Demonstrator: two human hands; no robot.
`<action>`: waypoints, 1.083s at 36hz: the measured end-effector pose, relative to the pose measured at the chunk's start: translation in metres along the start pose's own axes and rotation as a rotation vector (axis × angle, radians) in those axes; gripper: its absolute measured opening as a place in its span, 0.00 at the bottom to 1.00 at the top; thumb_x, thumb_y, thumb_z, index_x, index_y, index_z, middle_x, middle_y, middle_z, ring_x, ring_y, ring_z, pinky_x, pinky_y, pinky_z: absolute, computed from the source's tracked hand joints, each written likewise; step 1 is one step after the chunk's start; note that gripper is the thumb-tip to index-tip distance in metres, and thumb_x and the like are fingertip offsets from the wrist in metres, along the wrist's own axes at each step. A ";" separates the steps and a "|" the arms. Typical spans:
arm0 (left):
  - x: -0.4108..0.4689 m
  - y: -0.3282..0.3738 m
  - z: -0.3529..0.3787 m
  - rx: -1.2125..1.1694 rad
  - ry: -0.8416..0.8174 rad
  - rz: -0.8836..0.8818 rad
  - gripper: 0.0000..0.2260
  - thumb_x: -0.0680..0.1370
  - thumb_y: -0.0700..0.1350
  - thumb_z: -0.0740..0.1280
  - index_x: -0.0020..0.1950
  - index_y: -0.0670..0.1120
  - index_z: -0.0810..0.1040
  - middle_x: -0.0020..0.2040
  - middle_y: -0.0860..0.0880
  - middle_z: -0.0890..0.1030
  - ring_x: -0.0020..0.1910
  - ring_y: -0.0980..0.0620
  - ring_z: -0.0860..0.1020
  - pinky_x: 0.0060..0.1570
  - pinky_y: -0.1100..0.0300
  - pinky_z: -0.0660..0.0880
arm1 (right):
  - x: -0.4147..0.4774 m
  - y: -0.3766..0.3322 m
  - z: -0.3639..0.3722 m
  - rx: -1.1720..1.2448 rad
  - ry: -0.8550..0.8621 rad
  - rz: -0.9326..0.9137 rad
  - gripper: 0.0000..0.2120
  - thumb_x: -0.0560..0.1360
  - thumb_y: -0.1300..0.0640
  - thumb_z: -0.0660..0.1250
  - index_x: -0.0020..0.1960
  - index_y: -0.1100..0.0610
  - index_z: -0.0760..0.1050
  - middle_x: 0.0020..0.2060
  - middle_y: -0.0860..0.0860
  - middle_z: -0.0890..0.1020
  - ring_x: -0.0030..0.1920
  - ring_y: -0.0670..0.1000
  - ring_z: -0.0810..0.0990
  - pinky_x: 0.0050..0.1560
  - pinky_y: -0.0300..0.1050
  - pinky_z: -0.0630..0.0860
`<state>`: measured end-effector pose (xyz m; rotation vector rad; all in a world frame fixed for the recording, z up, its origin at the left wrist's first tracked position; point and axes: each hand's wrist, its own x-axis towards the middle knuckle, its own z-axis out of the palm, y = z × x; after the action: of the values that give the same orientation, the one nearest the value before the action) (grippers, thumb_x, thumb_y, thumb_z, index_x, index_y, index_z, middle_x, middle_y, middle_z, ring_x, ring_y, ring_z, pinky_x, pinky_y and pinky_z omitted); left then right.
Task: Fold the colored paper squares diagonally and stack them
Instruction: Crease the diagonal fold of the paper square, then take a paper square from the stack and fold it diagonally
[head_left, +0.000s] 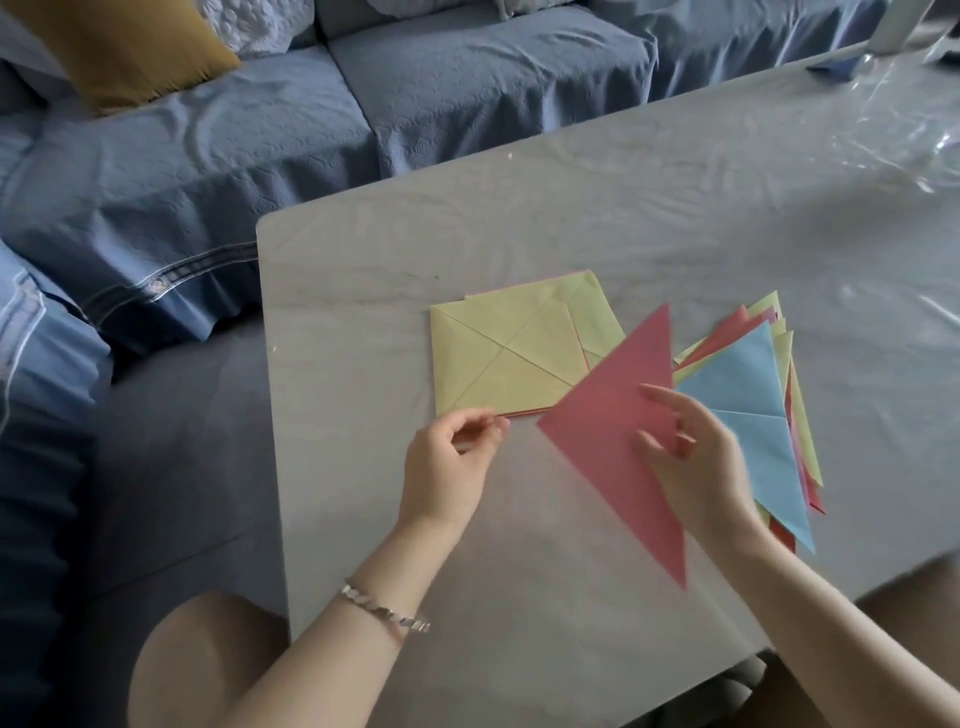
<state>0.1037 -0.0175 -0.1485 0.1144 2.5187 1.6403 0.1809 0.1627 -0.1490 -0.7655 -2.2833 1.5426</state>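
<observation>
Quick snapshot: the pink triangle (602, 441) is already folded. The right hand (696, 457) has it by the right-hand side, fingers curled onto the top face. It's a bit blurry and I can't see the thumb, but it looks like a pinch. Most of the sheet is over the desk (363, 312) in front of the person, and its far tip overlaps the corner of the yellow squares (498, 358) that aren't folded yet.

The finished stack (748, 405), blue triangle on top, sits just to the right of that hand, partly under it. What matters is that the pink one's long edge runs far-to-near on its right side, with the point aimed left. The blue one lies almost the same way. So my guess is the next bit is just a short slide to the right and a drop, with hardly any turning. The right hand is clearly the closer one for that.

The left hand (452, 462) is loosely curled, with its fingertips right at the near edge of the yellow pile. It doesn't seem to have a sheet pinched yet, but it looks lined up to grab the next square. There's still a pile to go, so I'd call this somewhere midway.

One possible snag is the pink tip catching the yellow corner on the way over.
</observation>
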 end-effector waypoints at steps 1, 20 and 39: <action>0.006 -0.002 0.000 0.111 0.034 0.002 0.10 0.73 0.45 0.71 0.53 0.45 0.80 0.45 0.51 0.79 0.44 0.59 0.77 0.47 0.69 0.71 | 0.004 0.002 -0.010 -0.037 0.059 -0.011 0.18 0.73 0.65 0.68 0.56 0.45 0.75 0.42 0.49 0.79 0.42 0.49 0.79 0.43 0.45 0.78; 0.058 0.009 -0.003 0.119 0.195 -0.391 0.22 0.73 0.43 0.68 0.66 0.45 0.69 0.62 0.46 0.74 0.58 0.47 0.74 0.48 0.61 0.67 | 0.031 -0.007 0.026 -0.746 -0.376 -0.463 0.24 0.79 0.60 0.56 0.74 0.55 0.58 0.75 0.51 0.57 0.75 0.50 0.53 0.71 0.43 0.51; 0.065 0.016 -0.001 0.108 0.276 -0.365 0.19 0.68 0.43 0.74 0.57 0.45 0.75 0.52 0.48 0.79 0.43 0.49 0.76 0.41 0.60 0.70 | 0.026 0.004 0.048 -0.806 -0.375 -0.528 0.17 0.80 0.59 0.53 0.68 0.59 0.67 0.72 0.51 0.63 0.73 0.52 0.59 0.69 0.43 0.55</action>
<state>0.0389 -0.0033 -0.1376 -0.5636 2.6163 1.4572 0.1359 0.1417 -0.1730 0.0333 -3.0696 0.5350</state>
